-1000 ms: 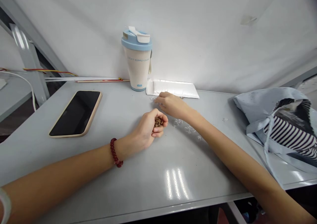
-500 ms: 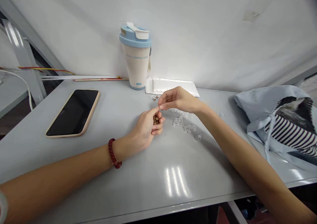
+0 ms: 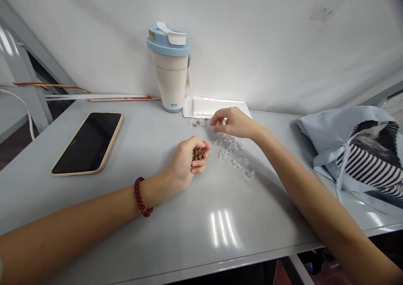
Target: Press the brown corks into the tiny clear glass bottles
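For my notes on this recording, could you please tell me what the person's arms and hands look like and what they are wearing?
Both arms are bare, with no sleeves or gloves in view. The left hand has a bracelet of round dark-red beads on its wrist, while the right hand and its wrist show no jewellery.

Things on the table, seen from the person's seat

Phone (image 3: 86, 144) lies left on the table (image 3: 201, 218), bag (image 3: 355, 159) right. Cup (image 3: 171, 81) stands at the back, packet (image 3: 217, 107) just right of it. Clear pieces (image 3: 228, 152) lie before the packet, beneath the right hand (image 3: 234, 122). Left hand (image 3: 185, 161), nearer, holds brown bits (image 3: 198, 153).
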